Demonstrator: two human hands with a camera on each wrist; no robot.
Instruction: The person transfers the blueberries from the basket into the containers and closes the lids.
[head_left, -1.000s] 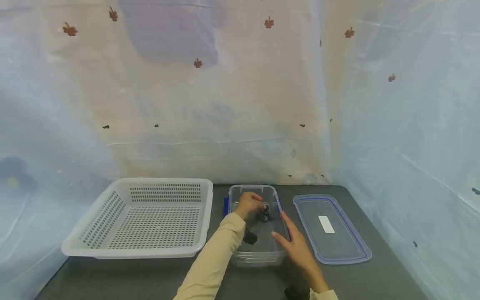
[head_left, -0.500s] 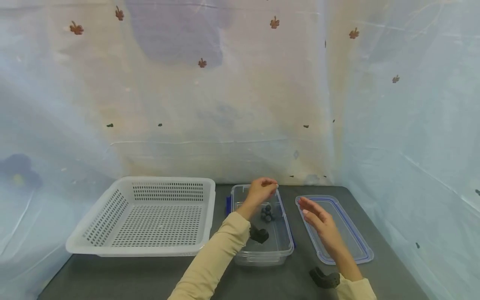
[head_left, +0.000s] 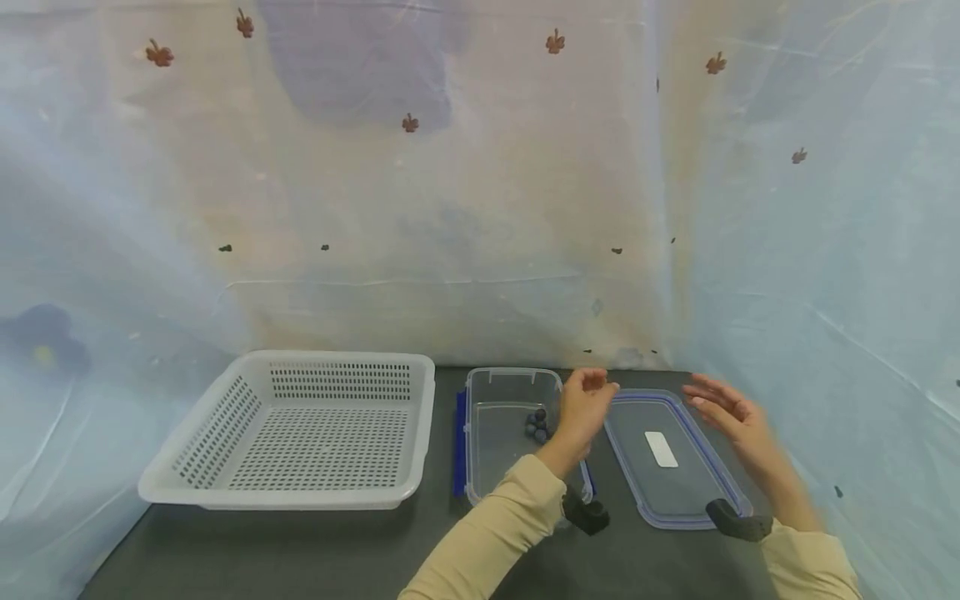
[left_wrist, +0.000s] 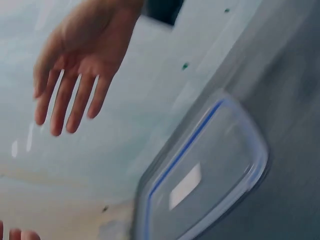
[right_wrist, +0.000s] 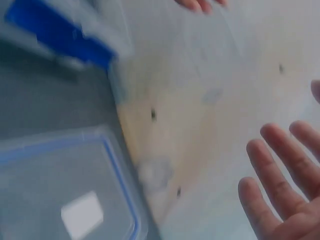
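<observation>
My left hand [head_left: 587, 410] is raised over the gap between the clear plastic container [head_left: 491, 467] and its lid [head_left: 660, 492], fingers loosely bent and holding nothing. My right hand [head_left: 742, 429] hovers past the lid's right side, also with nothing in it. The right wrist view shows the right hand's fingers [right_wrist: 275, 185] straight and spread. Several small dark blue balls, like blueberries [head_left: 537, 425], lie clustered inside the container; the left forearm covers its near right corner. The lid, with a blue seal and a white label [head_left: 661, 449], lies flat on the table.
A white perforated basket [head_left: 281, 500] stands on the left of the dark grey table [head_left: 300, 550]. A blue latch [head_left: 460, 446] hangs from the container's left side. Patterned plastic sheeting [head_left: 480, 208] walls off the back and both sides.
Both hands have moved right, the left from inside the container to beside the lid, the right from the container's rim to beyond the lid. The berries stay in the container.
</observation>
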